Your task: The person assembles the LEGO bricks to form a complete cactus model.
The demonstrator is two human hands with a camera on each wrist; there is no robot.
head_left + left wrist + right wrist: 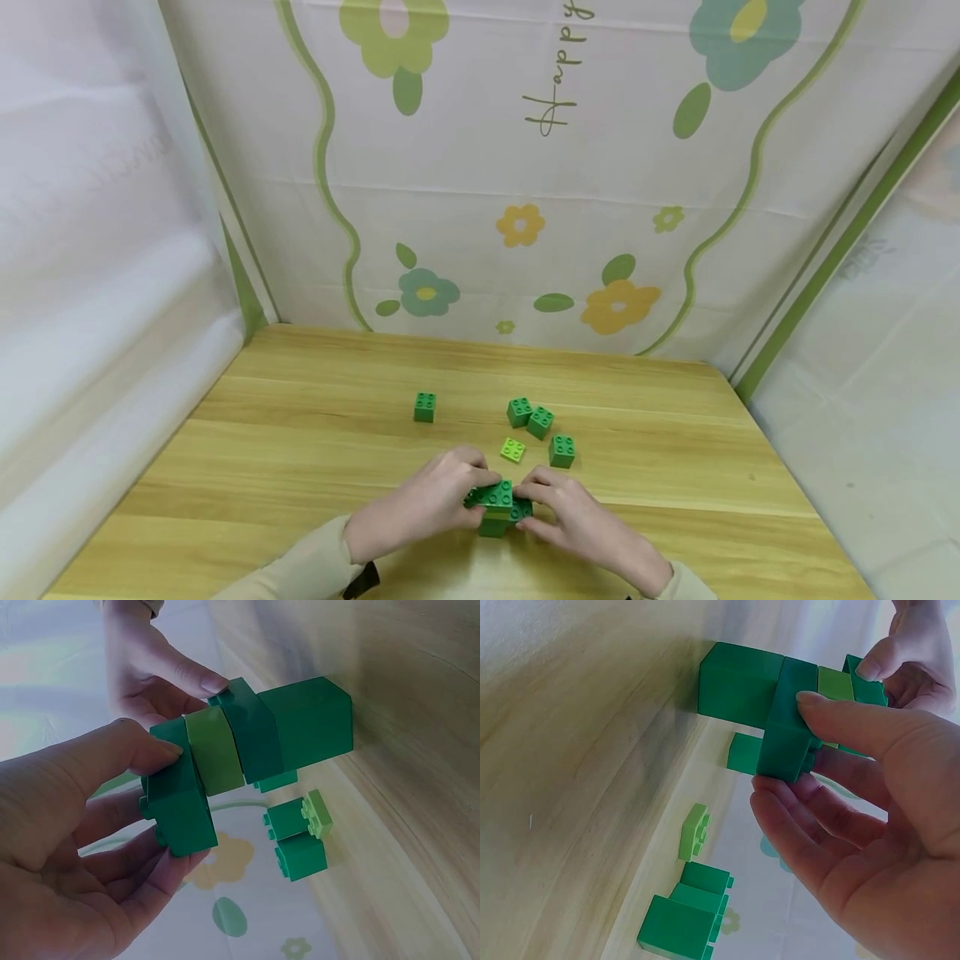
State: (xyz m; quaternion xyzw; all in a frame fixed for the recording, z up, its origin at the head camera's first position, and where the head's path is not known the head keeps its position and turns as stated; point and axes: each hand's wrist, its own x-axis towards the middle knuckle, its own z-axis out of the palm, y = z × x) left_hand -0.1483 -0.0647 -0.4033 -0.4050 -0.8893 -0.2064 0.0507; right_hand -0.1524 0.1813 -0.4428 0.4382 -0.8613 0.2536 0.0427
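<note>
I log one brick stack (496, 498) at six o'clock on the table (300, 467). Left hand (444, 492): grip clamped on its top green brick (186, 806). Right hand (573, 521): grip clamped on its lower wide brick (786, 739). Loose, from the stack: lime plate (513, 450), one o'clock; lone green brick (424, 407), eleven.

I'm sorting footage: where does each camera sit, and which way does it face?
Head: on the head, facing forward and down at the table and block stack; left hand, right hand and sleeves show.
Left wrist: worn there, facing the block stack; left hand near, right hand beyond.
Right wrist: worn there, facing the block stack; right hand near, left hand beyond.
Both wrist views share the loose light-green block.
</note>
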